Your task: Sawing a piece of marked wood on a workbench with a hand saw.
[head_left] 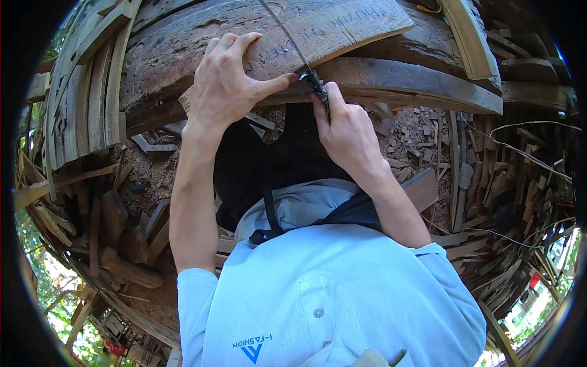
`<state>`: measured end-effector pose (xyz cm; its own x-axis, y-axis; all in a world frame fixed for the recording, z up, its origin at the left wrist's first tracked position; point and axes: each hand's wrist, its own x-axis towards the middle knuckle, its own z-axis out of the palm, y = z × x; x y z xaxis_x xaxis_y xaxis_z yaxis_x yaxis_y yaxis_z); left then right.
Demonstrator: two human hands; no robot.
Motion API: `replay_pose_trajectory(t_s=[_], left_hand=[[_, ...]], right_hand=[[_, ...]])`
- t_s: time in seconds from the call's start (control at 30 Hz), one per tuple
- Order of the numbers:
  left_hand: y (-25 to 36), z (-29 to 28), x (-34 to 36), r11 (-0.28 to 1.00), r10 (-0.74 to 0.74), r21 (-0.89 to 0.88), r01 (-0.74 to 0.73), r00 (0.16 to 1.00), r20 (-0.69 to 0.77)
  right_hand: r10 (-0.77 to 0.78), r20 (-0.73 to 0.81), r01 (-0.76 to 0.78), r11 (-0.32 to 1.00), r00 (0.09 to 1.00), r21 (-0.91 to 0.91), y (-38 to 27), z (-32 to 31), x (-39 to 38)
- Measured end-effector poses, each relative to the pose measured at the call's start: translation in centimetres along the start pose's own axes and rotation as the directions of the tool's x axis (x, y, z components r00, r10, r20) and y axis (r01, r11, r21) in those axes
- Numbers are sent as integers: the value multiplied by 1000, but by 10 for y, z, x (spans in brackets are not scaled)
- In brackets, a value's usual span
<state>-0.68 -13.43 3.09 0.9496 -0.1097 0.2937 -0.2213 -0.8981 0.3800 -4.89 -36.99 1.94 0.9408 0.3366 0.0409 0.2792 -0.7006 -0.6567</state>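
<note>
A pale wooden board (376, 23) with blue handwriting lies at an angle across a weathered timber workbench (153, 55). My left hand (220, 85) grips the board's left part, fingers bent over its face and thumb stretched along the near edge. My right hand (343, 131) is closed round the dark handle of a hand saw (287, 37), just below the board's near edge. The saw's thin blade crosses the board beside my left thumb and runs out of the top of the view; whether it is in a cut I cannot tell.
Stacked slats (92, 98) stand at the upper left, and a pale batten (471, 43) lies at the upper right. Offcuts and chips (416, 147) litter the ground below the bench. Heaps of scrap wood (122, 244) and loose wire (507, 134) lie on both sides of my body.
</note>
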Motion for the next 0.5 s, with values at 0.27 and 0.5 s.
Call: replay_pose_trajectory(t_s=[0.27, 0.5], left_hand=[[6, 1, 0, 998, -9, 64, 7, 1000, 29], [15, 8, 3, 999, 17, 38, -17, 1000, -10]], right_hand=[[18, -30, -17, 999, 999, 32, 7, 5, -11], [47, -43, -40, 988, 998, 149, 25, 17, -51]])
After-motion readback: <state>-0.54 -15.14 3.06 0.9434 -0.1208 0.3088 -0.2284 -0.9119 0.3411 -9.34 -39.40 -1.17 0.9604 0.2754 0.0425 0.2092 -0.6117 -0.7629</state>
